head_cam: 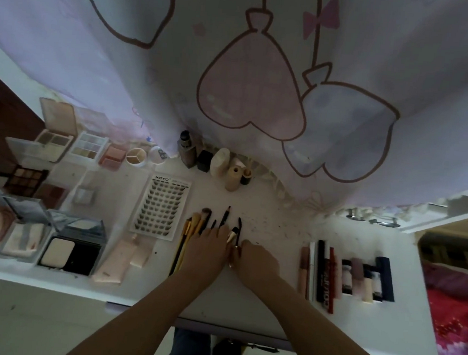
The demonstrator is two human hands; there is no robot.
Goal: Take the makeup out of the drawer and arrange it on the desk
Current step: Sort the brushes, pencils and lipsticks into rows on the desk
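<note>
Makeup lies in groups on the white desk (265,225). My left hand (206,250) rests flat over a row of brushes (191,229) and a black pencil (226,215), whose tips stick out past my fingers. Right beside it, my right hand (258,258) pinches a thin black wand (239,226), and a small pale-tipped brush (232,234) lies between the two hands. A lavender drawer front (241,333) shows under the desk's near edge; its inside is hidden.
Open palettes (55,139) and compacts (70,251) fill the left side, with a lash tray (162,205) near the middle. Bottles (219,164) stand at the back under a printed curtain (251,65). Lipsticks and tubes (323,273) lie in a row on the right.
</note>
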